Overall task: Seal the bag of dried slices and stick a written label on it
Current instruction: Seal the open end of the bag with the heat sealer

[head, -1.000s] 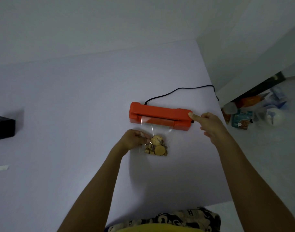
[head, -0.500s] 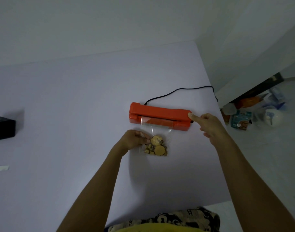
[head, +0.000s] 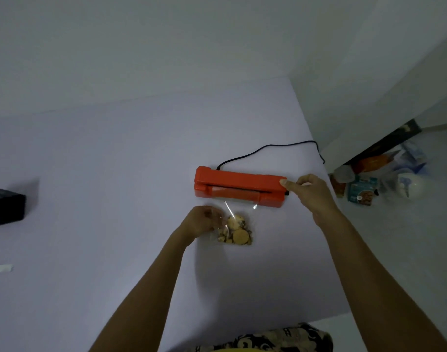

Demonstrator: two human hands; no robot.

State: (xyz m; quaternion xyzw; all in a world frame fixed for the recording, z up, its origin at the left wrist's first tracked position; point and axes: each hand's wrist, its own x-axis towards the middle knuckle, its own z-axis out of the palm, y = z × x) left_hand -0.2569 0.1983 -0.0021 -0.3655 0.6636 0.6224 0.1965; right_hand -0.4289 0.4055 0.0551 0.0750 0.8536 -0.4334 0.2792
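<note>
**Bag of slices held at the mouth of the sealer**

A clear bag (head: 236,224) of dried slices (head: 236,232) is laid flat on the pale table (head: 116,174), just in front of an orange sealer (head: 239,186). The slices are gathered at the near end of the bag, and its open far edge lies at the sealer's front, under the slot. The lid of the sealer is seen raised a little, with a dark gap along its length.

The bag's left side is pinched by the left hand (head: 201,222), whose fingers are closed together on the plastic. The right end of the sealer's lid is gripped by the right hand (head: 310,193), thumb on top and fingers curled around the end.

A black cord (head: 268,147) is run from the back of the sealer to the table's right edge. A black box (head: 6,209) is set at the far left of the table, and a small white slip (head: 1,268) lies nearer, well apart from the bag. Packets and a white jug (head: 407,185) are seen on the floor to the right.
</note>
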